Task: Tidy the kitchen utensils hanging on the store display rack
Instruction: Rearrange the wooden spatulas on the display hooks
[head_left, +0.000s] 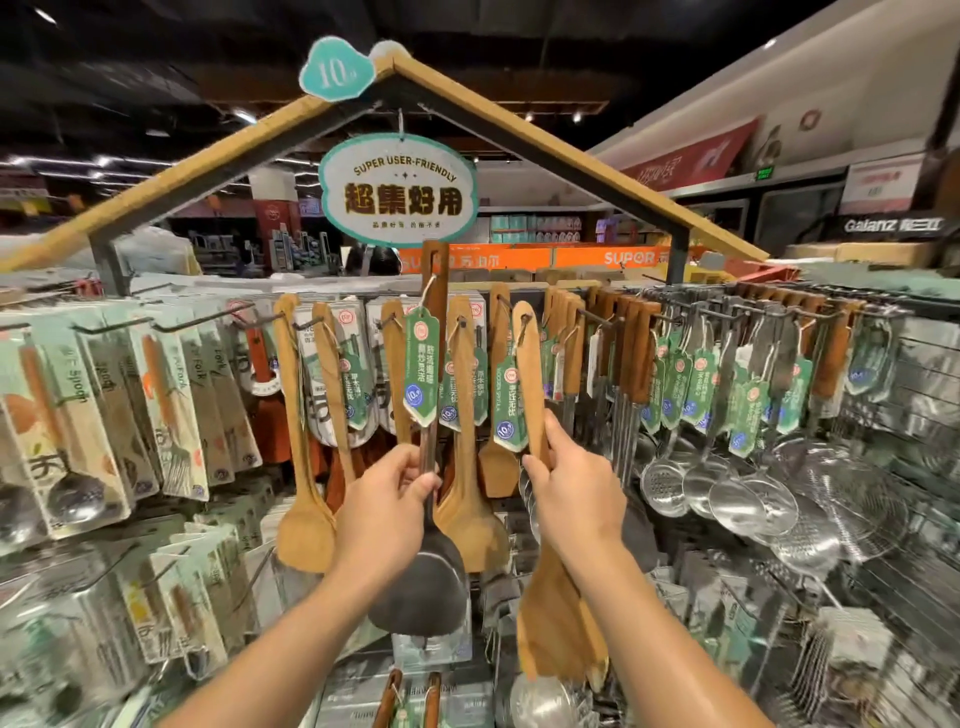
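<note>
wooden spatula pinched in right hand, metal turner gripped by its shaft in left hand, both off their hooks before the display rack; rehanging looks pending, rows elsewhere appear hung, so roughly mid-task.

The turner has a dark metal blade and thin steel shank topped by a brown wooden handle; it stands upright in front of the rack, a green tag hanging near its handle — the left hand grips its shank. The wooden spatula is pale, long and slightly tilted, its own green tag beside it; the right hand pinches its handle. More wooden spatulas hang on hooks behind — skimmers hang to the right.
</note>
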